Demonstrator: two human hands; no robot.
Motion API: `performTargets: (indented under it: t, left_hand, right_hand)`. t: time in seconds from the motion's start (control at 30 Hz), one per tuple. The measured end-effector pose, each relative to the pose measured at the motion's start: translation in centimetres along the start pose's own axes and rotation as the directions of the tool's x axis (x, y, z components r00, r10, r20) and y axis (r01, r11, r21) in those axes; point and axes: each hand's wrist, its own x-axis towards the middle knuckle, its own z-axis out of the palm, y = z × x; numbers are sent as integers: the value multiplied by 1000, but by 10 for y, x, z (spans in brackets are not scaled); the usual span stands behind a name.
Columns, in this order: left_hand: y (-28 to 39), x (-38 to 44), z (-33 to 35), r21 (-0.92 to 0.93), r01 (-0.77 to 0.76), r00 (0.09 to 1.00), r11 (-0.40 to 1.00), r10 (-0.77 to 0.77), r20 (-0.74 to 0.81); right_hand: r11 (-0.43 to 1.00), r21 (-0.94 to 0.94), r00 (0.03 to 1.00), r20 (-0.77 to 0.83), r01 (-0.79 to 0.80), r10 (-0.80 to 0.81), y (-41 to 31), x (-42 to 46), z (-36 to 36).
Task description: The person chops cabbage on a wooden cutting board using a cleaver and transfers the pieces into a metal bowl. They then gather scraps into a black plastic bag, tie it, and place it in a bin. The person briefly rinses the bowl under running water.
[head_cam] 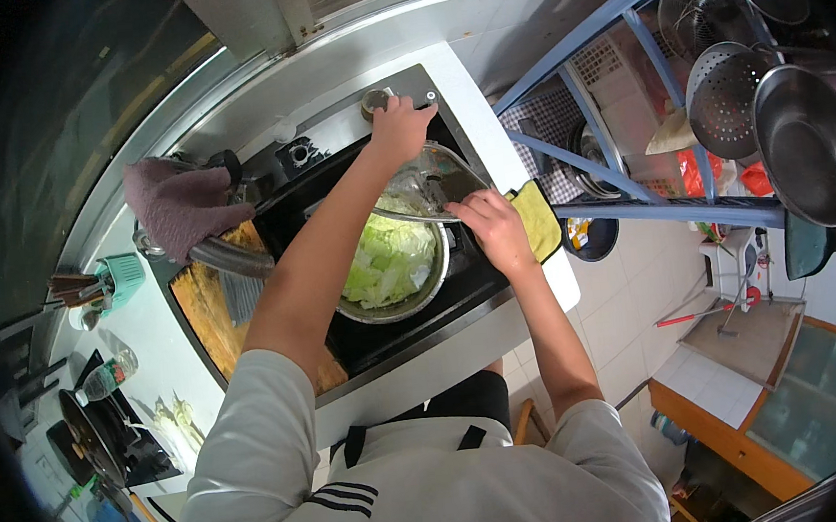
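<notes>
My right hand (493,229) grips the near rim of a tilted, shiny vessel (434,179); its material is unclear. This vessel overhangs a round metal bowl (428,300) in the dark sink (477,267). Pale green cabbage leaves (388,259) fill the bowl. Above the sink's far side, my left hand (402,133) reaches out with thumb and fingers apart. Its fingertips are by a small round container (376,102) on the back ledge, and the thumb is near a small metal knob (431,97). Whether the fingers touch either is unclear.
A yellow-green cloth (538,220) lies on the right counter edge. Left are a wooden cutting board (201,307), a cleaver-like blade (240,297) and a mauve towel (177,199) over the tap area. Pans (807,146) and strainers hang from a blue rack (649,206).
</notes>
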Motion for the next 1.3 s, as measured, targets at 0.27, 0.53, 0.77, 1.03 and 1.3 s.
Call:
performTargets:
  t: [0.27,0.53,0.77,1.03,1.3]
  left_hand:
    - [0,4,10,57,17,1000,998,-16,-20]
    - [-1,0,9,67,-19,999,998,22,-46]
    - [2,-12,-6,11,92,991,996,-90,-102]
    - [25,-98,-88,-292,201,934,935,-272,-230]
    - [35,-203,-96,-403,286,933,869,-348,-90]
  right_hand:
    - [1000,-12,999,-48,0,-1,9,12,5]
    - [1000,-11,999,-50,6,-6,14,12,9]
    - [1000,-13,998,-54,12,-12,17,28,2]
    - [998,-55,998,-55,10,-13,30,47,10]
    - [997,-65,994,-100,-41,35,16,51,11]
